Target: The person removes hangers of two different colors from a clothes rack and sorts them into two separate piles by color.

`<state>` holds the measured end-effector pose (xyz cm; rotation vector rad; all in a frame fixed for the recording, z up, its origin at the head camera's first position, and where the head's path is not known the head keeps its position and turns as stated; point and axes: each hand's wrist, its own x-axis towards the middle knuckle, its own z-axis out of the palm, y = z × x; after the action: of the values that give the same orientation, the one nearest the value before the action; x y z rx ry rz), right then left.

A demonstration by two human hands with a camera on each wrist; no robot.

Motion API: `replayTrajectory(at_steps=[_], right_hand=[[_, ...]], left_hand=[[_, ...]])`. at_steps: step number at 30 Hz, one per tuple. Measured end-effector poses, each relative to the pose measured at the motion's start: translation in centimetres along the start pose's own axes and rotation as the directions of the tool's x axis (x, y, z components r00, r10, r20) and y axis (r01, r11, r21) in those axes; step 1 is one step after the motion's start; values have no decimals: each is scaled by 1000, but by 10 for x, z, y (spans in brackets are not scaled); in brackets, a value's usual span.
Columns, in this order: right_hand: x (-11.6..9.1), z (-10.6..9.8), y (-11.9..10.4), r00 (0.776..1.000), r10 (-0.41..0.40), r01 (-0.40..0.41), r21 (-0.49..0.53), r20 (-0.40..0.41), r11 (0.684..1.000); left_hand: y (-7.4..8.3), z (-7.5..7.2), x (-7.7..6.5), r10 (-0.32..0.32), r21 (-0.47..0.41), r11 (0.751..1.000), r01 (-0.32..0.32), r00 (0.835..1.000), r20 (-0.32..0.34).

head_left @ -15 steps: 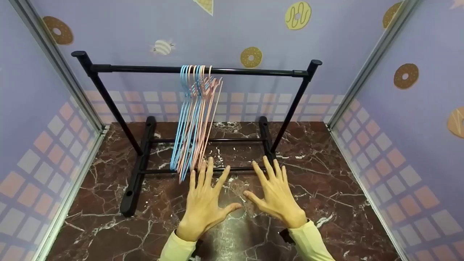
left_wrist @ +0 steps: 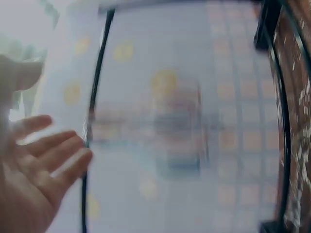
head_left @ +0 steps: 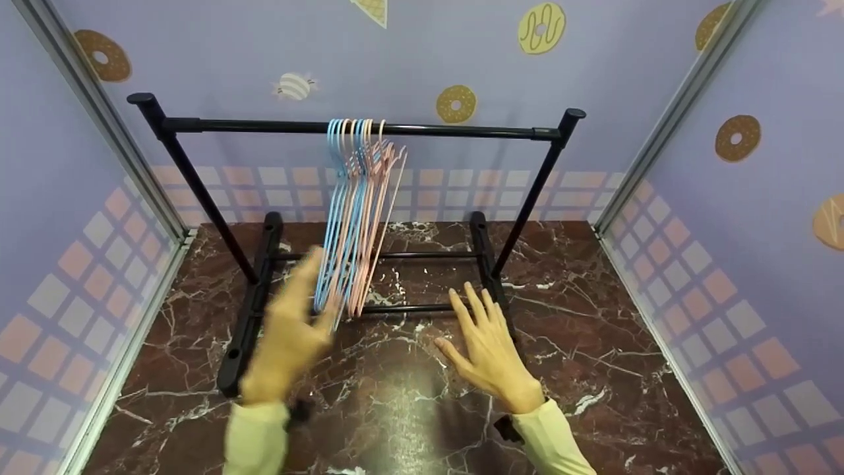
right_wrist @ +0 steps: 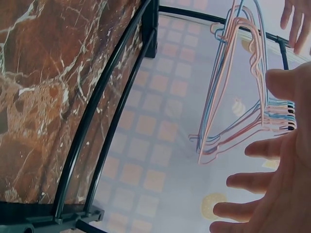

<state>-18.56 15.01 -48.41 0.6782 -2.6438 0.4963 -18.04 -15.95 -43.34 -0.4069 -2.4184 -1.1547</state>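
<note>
A bunch of blue and pink wire clothes hangers [head_left: 361, 198] hangs from the top bar of a black garment rack [head_left: 461, 130]. My left hand [head_left: 283, 340] is blurred by motion, just left of the hangers' lower ends in the head view. The left wrist view shows its fingers [left_wrist: 63, 153] loosely extended and holding nothing, with the hangers as a blur beyond. My right hand [head_left: 491, 353] is held palm down, fingers spread, in front of the rack's right foot. Nothing is in it. In the right wrist view the hangers [right_wrist: 224, 58] are seen past its fingers.
The rack stands on a dark red marble-patterned surface [head_left: 369, 409]. Two lower bars [head_left: 422, 307] join its black feet [head_left: 231, 359]. Lilac panels [head_left: 250, 53] printed with doughnuts and squares enclose the back and both sides.
My left hand has swung left, from in front of the hangers to their left side. The right hand has shifted slightly left. The hangers still hang in the same place on the bar.
</note>
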Motion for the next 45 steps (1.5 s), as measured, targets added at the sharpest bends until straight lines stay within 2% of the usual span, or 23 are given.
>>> replayTrajectory(at_steps=[1,3,5,7,10,12,15,16,17,18,21,24,28,32,37,41,45], right_hand=[[1,1,0,1000,-5,5,-2,-9,1000],[2,2,-1,1000,-14,14,0,-23,1000],[2,3,-2,999,-19,19,7,-26,1000],[2,3,-3,1000,-18,18,12,-22,1000],[4,4,-6,1000,-13,14,19,-17,1000],[6,4,-8,1000,-14,14,18,-15,1000],[9,5,-11,999,-24,25,27,-20,999],[9,5,-12,999,-27,27,29,-19,999],[11,5,-13,999,-28,28,31,-17,999],[11,5,-13,1000,-27,28,30,-16,999],[13,4,-15,1000,-24,25,26,-10,999],[14,5,-17,1000,-23,23,19,-2,1000],[16,7,-19,1000,-22,22,16,11,1000],[19,9,-22,1000,-17,17,11,19,1000],[27,16,-27,999,-44,44,-5,10,999],[42,25,-32,994,-86,84,-18,-65,996],[64,30,-34,980,-102,112,47,-170,993]], left_hand=[[-11,-7,6,-19,-38,999,16,998,-64],[-37,-18,18,-53,-107,994,32,979,-194],[-63,-23,26,-56,-137,991,13,948,-313],[-87,-24,32,-58,-156,988,-5,916,-397],[-114,-23,39,-148,-165,983,81,882,-448],[-128,-24,46,-246,-176,967,182,846,-474],[-145,-28,59,-383,-194,924,331,778,-498],[-150,-30,63,-420,-203,907,369,759,-497],[-154,-32,67,-456,-211,889,406,747,-483],[-157,-34,72,-490,-217,871,441,742,-457],[-165,-39,82,-580,-222,815,536,741,-339],[-173,-44,90,-639,-198,769,608,730,-240],[-183,-51,96,-670,-148,741,655,710,-216],[-191,-59,98,-670,-100,738,667,709,-220],[-200,-69,97,-648,-44,753,656,729,-220],[-204,-70,97,-631,-27,767,641,747,-211],[-204,-64,102,-613,-30,783,622,762,-208]])
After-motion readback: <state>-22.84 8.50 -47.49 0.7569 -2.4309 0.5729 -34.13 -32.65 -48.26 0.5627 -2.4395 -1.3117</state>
